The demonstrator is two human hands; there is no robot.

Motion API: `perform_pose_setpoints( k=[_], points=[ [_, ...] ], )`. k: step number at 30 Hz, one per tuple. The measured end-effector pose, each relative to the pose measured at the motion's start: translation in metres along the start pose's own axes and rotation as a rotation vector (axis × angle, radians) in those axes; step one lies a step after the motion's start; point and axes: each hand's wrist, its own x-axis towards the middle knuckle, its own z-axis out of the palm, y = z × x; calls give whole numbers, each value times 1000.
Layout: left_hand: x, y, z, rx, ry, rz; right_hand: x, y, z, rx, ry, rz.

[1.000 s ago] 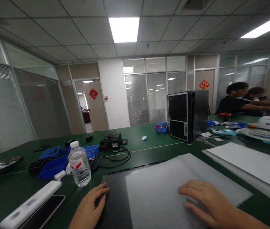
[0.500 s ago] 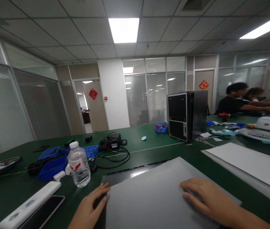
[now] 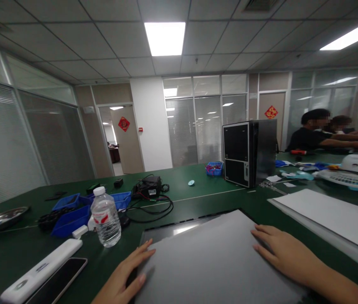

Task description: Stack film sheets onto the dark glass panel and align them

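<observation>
A grey, matte sheet (image 3: 204,261) lies in front of me over a dark, glossy flat panel (image 3: 179,229), whose far strip shows beyond the sheet. My left hand (image 3: 128,272) rests at the left edge of both, fingers stretched and thumb apart. On the right edge of the sheet lies my right hand (image 3: 285,253), fingers extended and somewhat spread, with nothing grasped. The near ends of sheet and panel run out of the picture.
Left of the panel stand a water bottle (image 3: 106,219), a white bar-shaped device (image 3: 44,270) and a phone (image 3: 58,283). Behind are blue trays (image 3: 71,221), a black adapter with cables (image 3: 149,188) and a computer tower (image 3: 248,154). White sheets (image 3: 324,217) lie right; people (image 3: 312,135) sit beyond.
The grey sheet has shifted and turned on the panel, its right edge now closer to the panel's edge. My right hand has moved right and slightly away; my left hand has slid slightly right.
</observation>
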Motion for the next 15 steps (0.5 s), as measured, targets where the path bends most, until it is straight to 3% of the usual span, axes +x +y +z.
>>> perform_pose_setpoints(
  k=[7, 12, 15],
  points=[
    [6, 17, 3, 164, -26, -75, -5, -19, -3, -119, 62, 30],
    [14, 6, 11, 351, 114, -241, -6, -19, 3, -135, 145, -1],
    [17, -1, 12, 356, 113, -346, -6, -18, 7, -141, 150, 2]
  ],
)
